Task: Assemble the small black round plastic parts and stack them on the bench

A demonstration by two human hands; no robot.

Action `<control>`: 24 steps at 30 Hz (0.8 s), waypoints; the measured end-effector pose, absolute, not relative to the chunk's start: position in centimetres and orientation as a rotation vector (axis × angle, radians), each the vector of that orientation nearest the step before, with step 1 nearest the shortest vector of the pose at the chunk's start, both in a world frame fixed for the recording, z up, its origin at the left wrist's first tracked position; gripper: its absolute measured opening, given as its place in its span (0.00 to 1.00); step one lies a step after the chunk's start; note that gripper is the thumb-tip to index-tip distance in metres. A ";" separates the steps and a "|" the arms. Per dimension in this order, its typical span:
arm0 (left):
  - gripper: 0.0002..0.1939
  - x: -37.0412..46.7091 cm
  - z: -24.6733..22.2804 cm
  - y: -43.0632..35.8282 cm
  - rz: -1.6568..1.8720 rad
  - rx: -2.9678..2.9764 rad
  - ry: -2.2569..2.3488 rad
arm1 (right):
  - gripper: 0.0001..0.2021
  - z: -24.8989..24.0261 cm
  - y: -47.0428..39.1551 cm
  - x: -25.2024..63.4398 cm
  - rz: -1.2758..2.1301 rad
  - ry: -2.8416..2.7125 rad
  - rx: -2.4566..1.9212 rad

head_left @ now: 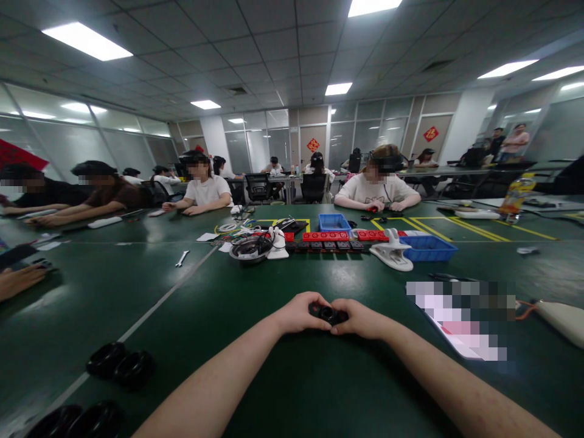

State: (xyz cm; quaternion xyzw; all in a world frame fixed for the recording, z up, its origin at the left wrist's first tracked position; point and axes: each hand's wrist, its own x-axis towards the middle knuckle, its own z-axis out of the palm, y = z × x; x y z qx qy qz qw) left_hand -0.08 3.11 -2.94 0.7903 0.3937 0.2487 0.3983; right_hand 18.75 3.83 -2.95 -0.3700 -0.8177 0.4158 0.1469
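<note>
My left hand (298, 313) and my right hand (358, 319) meet over the green table (255, 389) in front of me. Between their fingers is a small black part (327, 313) with a round, lens-like ring facing up. A bit of red shows at its left end. Both hands are closed around it, thumbs on the near side, so its ends and underside are hidden and its exact kind is unclear.
Black rings (132, 368) lie at near left, a wrench (182, 259) beyond. Mid-table are a metal bowl (249, 250) of cables, a red-and-black strip (326, 236), a white clamp stand (396, 254) and blue bins (429, 248). A blurred phone (474, 350) lies right. People sit around.
</note>
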 end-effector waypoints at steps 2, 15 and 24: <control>0.20 -0.1 -3.0 3.1 0.629 1.990 0.996 | 0.11 -3.0 3.8 18.7 1.192 -2.355 -1.064; 0.19 0.8 -3.0 2.5 0.761 2.004 1.104 | 0.17 -4.2 4.1 18.1 0.760 -2.392 -1.303; 0.14 2.3 -3.9 1.8 0.934 1.995 1.589 | 0.12 -4.9 2.6 15.5 0.174 -2.279 -1.664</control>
